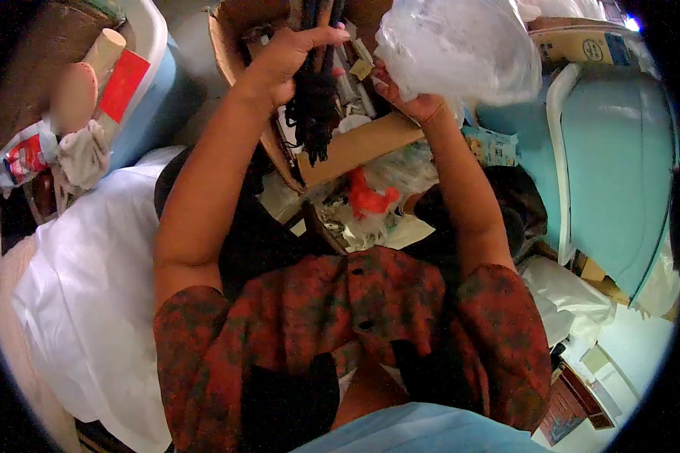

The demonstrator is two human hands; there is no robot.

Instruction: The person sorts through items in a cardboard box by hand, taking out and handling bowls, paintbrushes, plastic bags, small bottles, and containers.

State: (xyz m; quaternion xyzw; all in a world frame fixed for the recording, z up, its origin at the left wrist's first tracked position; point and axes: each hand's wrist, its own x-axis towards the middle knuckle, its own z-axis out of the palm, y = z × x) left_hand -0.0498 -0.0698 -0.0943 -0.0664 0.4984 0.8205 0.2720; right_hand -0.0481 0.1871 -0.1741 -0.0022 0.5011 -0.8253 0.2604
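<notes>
My left hand [301, 54] is wrapped around a bundle of long dark strips [315, 102], with frayed, cord-like ends hanging down over a cardboard box [366, 149]. What the strips are made of I cannot make out. On the other side, my right hand [406, 98] has its fingers bent at the lower left edge of a translucent plastic bag [461, 53], which bulges above the hand and partly covers it. Between the hands, the open box holds several white and pale small items [355, 94], partly hidden by the dark bundle.
Below the box lie crumpled clear plastic and a red piece of plastic [370, 196]. A pale blue bin [162, 90] stands at the left, and a teal container [612, 174] at the right. White sheeting [91, 287] lies beside my left arm.
</notes>
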